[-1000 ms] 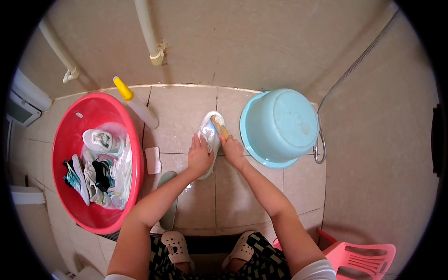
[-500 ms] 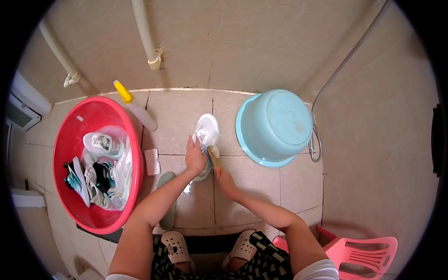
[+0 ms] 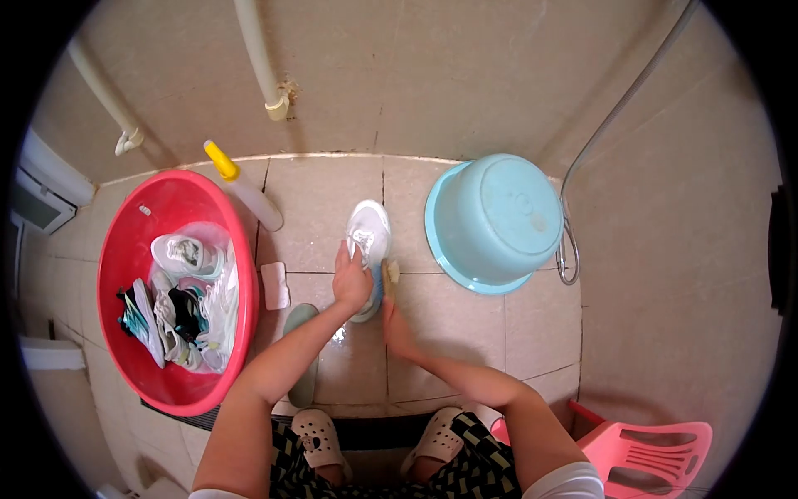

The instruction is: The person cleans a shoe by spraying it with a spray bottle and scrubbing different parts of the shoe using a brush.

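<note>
A white shoe (image 3: 368, 224) stands on the tiled floor, its toe pointing toward the wall. My left hand (image 3: 352, 279) is closed on the shoe around its opening and tongue. In my right hand (image 3: 396, 324) is a wooden brush (image 3: 390, 279), its blue bristles against the right side of the shoe near the heel. The fingers of my right hand are partly hidden behind the brush and wrist. A green insole (image 3: 302, 366) and a pale pink rectangular piece (image 3: 274, 286) lie on the floor left of the shoe.
Several shoes (image 3: 184, 255) lie in sudsy water in a red basin (image 3: 122, 358) at the left. Beside it stands a yellow-topped bottle (image 3: 252, 200). An upturned blue tub (image 3: 499, 220) and a shower hose (image 3: 622, 108) are at the right. A pink chair (image 3: 644, 453) is at lower right.
The brush and my right hand have moved from the toe area down to the right side near the heel. The shoe has turned so that its top faces up.
</note>
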A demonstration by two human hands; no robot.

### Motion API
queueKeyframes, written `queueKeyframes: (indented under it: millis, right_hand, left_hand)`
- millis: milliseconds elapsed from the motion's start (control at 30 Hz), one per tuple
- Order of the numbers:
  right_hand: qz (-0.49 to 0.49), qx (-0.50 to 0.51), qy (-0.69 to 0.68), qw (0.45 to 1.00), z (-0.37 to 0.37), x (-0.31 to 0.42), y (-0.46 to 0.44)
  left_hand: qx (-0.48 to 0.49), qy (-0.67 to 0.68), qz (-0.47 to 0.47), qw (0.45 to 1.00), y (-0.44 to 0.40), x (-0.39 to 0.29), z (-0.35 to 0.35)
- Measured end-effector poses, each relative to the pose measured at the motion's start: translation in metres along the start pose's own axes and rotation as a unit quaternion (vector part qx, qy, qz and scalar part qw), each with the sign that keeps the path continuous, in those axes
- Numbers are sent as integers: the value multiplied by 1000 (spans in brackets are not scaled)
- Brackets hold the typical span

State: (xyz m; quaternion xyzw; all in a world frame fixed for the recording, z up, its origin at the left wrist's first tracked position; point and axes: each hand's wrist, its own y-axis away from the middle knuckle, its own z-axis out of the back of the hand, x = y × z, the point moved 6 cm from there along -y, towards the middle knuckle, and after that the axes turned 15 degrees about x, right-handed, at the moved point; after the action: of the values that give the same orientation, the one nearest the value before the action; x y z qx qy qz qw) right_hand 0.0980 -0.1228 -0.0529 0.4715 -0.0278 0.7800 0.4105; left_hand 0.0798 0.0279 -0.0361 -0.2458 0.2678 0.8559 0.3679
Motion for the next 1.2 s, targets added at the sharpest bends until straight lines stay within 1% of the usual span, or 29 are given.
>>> queueKeyframes:
  millis: [33, 67, 133, 167, 233, 267, 333, 367, 433, 467, 533, 567, 633, 767, 833, 867, 933, 1067, 1200]
  right_hand:
    - [12, -43, 53, 998, 8, 8, -7]
    - [10, -42, 51, 998, 10, 8, -23]
    - [-93, 56, -49, 993, 1, -13, -61]
    - [-95, 55, -53, 993, 4, -15, -70]
    - [-85, 53, 10, 995, 11, -13, -83]
    - [-87, 51, 6, 995, 12, -13, -89]
    - [-69, -1, 22, 997, 17, -15, -101]
    - [-73, -3, 19, 997, 19, -18, -114]
    - [-18, -31, 61, 997, 29, -12, -136]
    - [-21, -33, 55, 998, 33, -11, -139]
    - [-64, -26, 67, 995, 42, -4, -138]
    - [-66, -30, 63, 995, 43, 0, -135]
    - [-39, -19, 23, 999, 38, 3, -126]
    - [-24, 11, -16, 1000, 33, 10, -96]
    - [4, 72, -15, 997, 37, 13, -80]
    - [3, 67, -20, 998, 41, 13, -71]
    - [7, 128, 35, 991, 39, 17, -55]
    - [23, 104, 22, 994, 35, 6, -42]
    - [10, 137, 16, 990, 40, 6, -18]
  left_hand:
    - [-2, -4, -9, 1000, 0, 0, -1]
    - [-3, -9, -17, 1000, 0, 0, -3]
    - [0, -10, -18, 1000, 0, -1, -2]
    - [1, -9, -19, 1000, 0, -3, -1]
    - [0, -6, -16, 1000, -2, -2, -4]
    - [-4, 2, -12, 1000, -3, 0, -4]
    - [-2, -5, -20, 1000, -3, -2, -5]
    - [-3, -10, -26, 1000, -3, -3, -5]
    - [-8, -15, -38, 999, -4, -2, -8]
    - [-17, -19, -50, 998, -5, -2, -6]
    - [-14, -29, -47, 998, -5, -5, -4]
    - [-16, -29, -40, 999, -6, -7, -4]
    - [-26, -37, -40, 998, -7, -6, -7]
    - [-57, -27, -17, 998, -6, -1, -9]
    - [-59, -28, -19, 998, -8, 0, -10]
    - [-62, -24, -15, 998, -8, 2, -11]
    - [-58, -19, -13, 998, -7, 1, -11]
    - [-51, -24, -14, 998, -6, 0, -9]
    - [-44, -12, -16, 999, -4, -3, -8]
